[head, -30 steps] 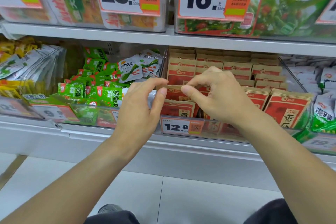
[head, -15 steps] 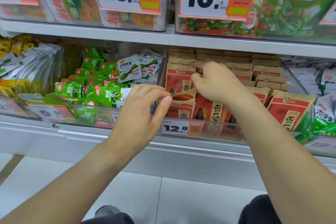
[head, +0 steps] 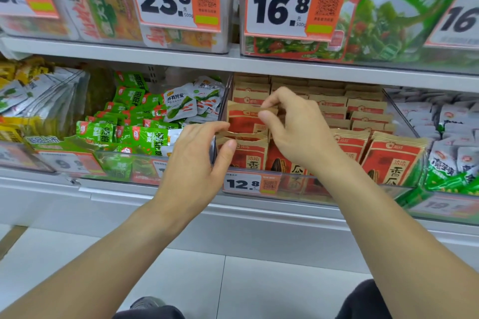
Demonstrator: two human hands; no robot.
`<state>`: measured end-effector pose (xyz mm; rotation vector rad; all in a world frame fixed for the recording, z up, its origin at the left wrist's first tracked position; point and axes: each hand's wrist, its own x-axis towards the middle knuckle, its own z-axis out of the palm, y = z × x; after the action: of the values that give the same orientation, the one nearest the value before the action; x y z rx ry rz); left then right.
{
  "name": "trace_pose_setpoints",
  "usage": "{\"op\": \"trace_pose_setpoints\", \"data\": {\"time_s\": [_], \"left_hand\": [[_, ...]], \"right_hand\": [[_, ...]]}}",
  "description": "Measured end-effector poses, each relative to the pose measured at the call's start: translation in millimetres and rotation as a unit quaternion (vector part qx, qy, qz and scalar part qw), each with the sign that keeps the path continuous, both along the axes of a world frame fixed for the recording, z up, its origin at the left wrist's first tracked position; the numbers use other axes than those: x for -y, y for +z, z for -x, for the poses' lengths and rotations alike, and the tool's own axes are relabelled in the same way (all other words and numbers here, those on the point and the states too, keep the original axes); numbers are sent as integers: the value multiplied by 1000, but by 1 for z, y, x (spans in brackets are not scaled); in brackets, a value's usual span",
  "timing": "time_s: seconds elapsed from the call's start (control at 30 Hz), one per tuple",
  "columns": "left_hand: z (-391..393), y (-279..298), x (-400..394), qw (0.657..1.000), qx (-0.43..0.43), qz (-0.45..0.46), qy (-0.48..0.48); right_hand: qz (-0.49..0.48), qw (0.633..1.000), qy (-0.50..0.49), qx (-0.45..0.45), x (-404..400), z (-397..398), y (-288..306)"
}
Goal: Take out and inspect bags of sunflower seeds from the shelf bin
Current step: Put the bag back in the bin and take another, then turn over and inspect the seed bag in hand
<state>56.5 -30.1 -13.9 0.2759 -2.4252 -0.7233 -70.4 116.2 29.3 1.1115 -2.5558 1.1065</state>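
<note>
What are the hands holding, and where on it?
The right hand pinches a red seed bag by its top edge. The left hand pinches the top of a front bag.

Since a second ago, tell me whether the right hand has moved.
Yes. The right hand has moved up and back into the bin, away from the 12.8 price tag, and now pinches a sunflower seed bag by its top.

seed bags (head: 246, 122): matt kraft paper | bin (head: 324, 190): clear glossy plastic | shelf (head: 181, 58): smooth metal
</note>
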Motion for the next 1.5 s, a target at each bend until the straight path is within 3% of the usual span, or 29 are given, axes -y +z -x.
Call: {"op": "trace_pose_setpoints", "data": {"time_s": [0.1,0.27,0.4,0.5,0.6,0.73,0.9,1.1,1.2,1.37,1.5], "left_hand": [[-2,2,-5,998,-26,-56,23],[-4,15,-15,976,-149,-160,20],[-12,37,-37,949,-240,-181,-92],[-14,46,-59,926,-183,-283,-168],[-9,30,-74,900,-77,-401,-155],[1,11,-90,885,-19,-450,-122],[6,2,-109,875,6,-473,-104],[16,3,-111,889,-78,-448,-62],[19,7,-108,893,-81,-440,-59],[17,7,-97,892,38,-423,-155],[12,3,-94,839,146,-452,-266]], "right_hand": [[157,986,20,-59,-5,-16,5],[359,908,59,-208,-21,-46,21],[429,890,64,-143,-44,-58,35],[410,910,61,30,-54,-69,33],[334,917,22,216,-65,-71,18],[235,882,-2,409,-88,-63,-5],[188,876,6,445,-108,-56,-22],[68,895,67,436,-127,-49,-19],[13,894,95,438,-131,-54,-22],[66,908,70,408,-140,-45,-14],[134,914,18,383,-146,-31,-5]]}}
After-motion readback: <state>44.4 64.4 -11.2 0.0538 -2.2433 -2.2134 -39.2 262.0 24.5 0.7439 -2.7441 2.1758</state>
